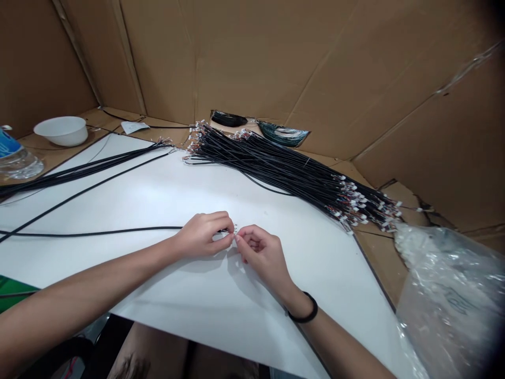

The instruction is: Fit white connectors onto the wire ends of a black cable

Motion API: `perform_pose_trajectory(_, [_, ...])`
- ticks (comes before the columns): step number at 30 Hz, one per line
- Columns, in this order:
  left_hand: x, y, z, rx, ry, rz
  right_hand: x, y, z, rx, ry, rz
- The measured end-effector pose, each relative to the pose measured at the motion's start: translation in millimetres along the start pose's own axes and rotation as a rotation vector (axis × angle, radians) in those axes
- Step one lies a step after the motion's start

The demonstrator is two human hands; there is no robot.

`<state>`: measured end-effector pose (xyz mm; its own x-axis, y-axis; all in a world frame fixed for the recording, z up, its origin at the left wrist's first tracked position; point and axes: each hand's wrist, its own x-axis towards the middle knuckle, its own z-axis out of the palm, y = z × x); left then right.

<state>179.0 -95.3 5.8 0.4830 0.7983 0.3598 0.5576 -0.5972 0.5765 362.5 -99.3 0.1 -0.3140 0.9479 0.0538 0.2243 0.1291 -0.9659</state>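
Over the middle of the white board (pixel 158 200), my left hand (pixel 207 234) pinches the end of a black cable (pixel 118 230), which trails off to the left edge. Thin wire ends with small metal tips (pixel 235 228) stick out past its fingertips. Close beside them is my right hand (pixel 260 250), thumb and forefinger pressed together at the wire ends. Whatever lies between those fingers is too small to make out. A black band (pixel 310 310) circles the right wrist.
A large bundle of black cables (pixel 272 163) with white connectors (pixel 351 200) lies at the back. More loose cables (pixel 87 168) run left. A white bowl (pixel 63 131) and a water bottle (pixel 16 155) stand back left. A clear plastic bag (pixel 453 295) sits right. Cardboard walls (pixel 256 58) enclose the back.
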Motion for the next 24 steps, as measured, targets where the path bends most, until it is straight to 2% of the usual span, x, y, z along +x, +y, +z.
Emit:
perform_pose_trajectory(8, [-6.1,5.3,-2.6,0.001,-0.02,-0.001,-2.2,7.2,9.2,0.007,-0.005,-0.027])
perform_pose_trajectory(15, [-9.8,7.5,-2.0,-0.043,-0.036,0.026,-12.1,-2.3,15.5,0.099,0.009,0.105])
perform_pose_trajectory(24, [-11.1,9.0,-1.8,-0.095,-0.061,-0.007,-11.4,-3.5,10.7,0.124,0.006,0.116])
